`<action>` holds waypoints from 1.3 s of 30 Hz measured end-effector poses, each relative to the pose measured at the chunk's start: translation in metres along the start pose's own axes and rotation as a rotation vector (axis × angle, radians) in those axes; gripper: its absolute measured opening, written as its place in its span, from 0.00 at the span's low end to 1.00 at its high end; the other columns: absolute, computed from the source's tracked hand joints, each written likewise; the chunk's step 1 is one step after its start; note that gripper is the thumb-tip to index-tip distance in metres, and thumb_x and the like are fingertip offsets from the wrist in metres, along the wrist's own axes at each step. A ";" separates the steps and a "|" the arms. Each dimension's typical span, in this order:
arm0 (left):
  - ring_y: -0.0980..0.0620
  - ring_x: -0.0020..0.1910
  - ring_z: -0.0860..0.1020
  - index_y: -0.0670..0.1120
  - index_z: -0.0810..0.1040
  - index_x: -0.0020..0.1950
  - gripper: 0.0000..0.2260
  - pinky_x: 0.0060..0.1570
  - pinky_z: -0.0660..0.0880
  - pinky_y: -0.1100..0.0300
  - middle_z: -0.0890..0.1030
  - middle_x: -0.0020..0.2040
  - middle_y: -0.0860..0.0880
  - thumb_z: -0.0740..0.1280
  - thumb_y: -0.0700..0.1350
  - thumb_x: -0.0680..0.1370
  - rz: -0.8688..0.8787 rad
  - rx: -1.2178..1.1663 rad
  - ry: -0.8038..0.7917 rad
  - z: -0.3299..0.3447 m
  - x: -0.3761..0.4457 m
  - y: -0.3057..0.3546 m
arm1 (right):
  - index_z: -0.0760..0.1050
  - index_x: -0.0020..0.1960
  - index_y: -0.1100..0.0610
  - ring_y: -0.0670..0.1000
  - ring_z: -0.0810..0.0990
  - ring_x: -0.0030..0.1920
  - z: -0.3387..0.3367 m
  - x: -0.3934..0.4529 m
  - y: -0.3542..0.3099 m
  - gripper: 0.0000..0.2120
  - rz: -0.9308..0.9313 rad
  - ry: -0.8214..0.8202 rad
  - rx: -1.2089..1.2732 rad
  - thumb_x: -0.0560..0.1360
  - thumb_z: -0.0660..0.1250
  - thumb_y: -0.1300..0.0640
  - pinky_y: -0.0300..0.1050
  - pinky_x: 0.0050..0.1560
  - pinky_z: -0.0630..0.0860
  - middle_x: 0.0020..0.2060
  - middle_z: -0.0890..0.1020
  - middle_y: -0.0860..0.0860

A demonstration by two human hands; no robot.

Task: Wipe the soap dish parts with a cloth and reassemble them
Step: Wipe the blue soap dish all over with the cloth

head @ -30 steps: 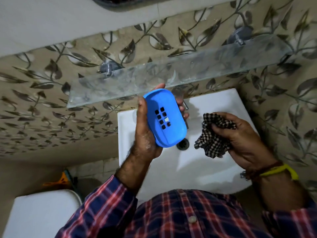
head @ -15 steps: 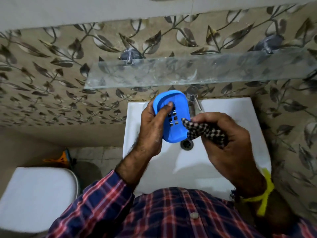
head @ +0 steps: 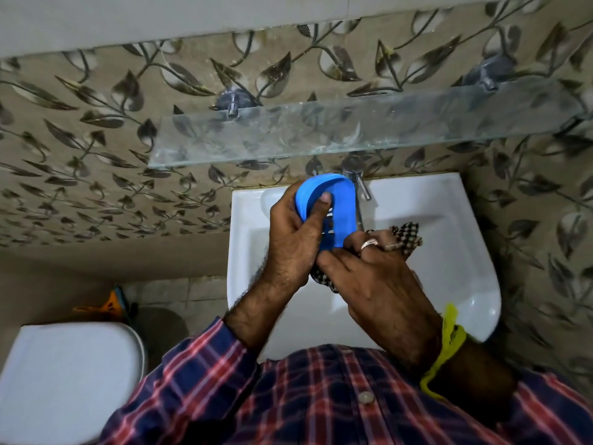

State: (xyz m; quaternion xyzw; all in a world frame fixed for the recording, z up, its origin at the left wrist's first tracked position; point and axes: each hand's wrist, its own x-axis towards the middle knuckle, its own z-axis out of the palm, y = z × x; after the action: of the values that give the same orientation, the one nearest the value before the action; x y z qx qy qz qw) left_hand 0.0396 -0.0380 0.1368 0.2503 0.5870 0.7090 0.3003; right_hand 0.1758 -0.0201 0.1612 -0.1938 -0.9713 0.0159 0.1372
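A blue oval soap dish part (head: 340, 203) with small drain holes is held over the white sink (head: 449, 252). My left hand (head: 295, 242) grips it, thumb lying inside its hollow. My right hand (head: 375, 277) holds a black-and-white checked cloth (head: 406, 234) bunched against the dish's lower end. Part of the cloth shows below my hands and part sticks out to the right. The dish's lower end is hidden by my fingers.
A metal tap (head: 357, 178) stands at the back of the sink, right behind the dish. A glass shelf (head: 353, 130) juts from the leaf-patterned wall above it. A white toilet lid (head: 64, 380) lies at the lower left, and an orange object (head: 110, 305) on the floor.
My right hand brought the cloth from the right onto the dish's lower end. My left hand turned the dish so its hollow faces me, thumb now inside.
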 end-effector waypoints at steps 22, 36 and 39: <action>0.57 0.40 0.82 0.55 0.81 0.51 0.08 0.43 0.80 0.61 0.83 0.41 0.60 0.72 0.54 0.73 0.237 0.478 -0.117 -0.003 -0.007 0.006 | 0.82 0.58 0.57 0.56 0.81 0.54 -0.012 0.015 0.042 0.21 0.271 0.579 0.460 0.70 0.69 0.74 0.56 0.55 0.77 0.56 0.84 0.50; 0.60 0.38 0.81 0.42 0.85 0.49 0.07 0.39 0.77 0.68 0.82 0.38 0.56 0.72 0.41 0.73 0.392 0.633 0.083 -0.021 -0.024 0.017 | 0.78 0.64 0.61 0.59 0.80 0.52 0.002 0.022 0.022 0.27 0.141 0.395 0.374 0.68 0.64 0.75 0.58 0.51 0.78 0.63 0.81 0.53; 0.66 0.35 0.77 0.42 0.84 0.48 0.07 0.36 0.73 0.73 0.77 0.36 0.64 0.69 0.41 0.72 0.438 0.636 0.070 -0.021 -0.022 0.020 | 0.78 0.65 0.59 0.55 0.76 0.55 -0.003 0.027 0.013 0.24 0.054 0.441 0.365 0.72 0.59 0.70 0.54 0.51 0.76 0.64 0.80 0.52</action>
State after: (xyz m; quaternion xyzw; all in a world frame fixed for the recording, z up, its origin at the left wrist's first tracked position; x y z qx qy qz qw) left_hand 0.0379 -0.0708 0.1524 0.4259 0.7201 0.5471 0.0288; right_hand 0.1574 0.0020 0.1699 -0.1906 -0.8936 0.1514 0.3773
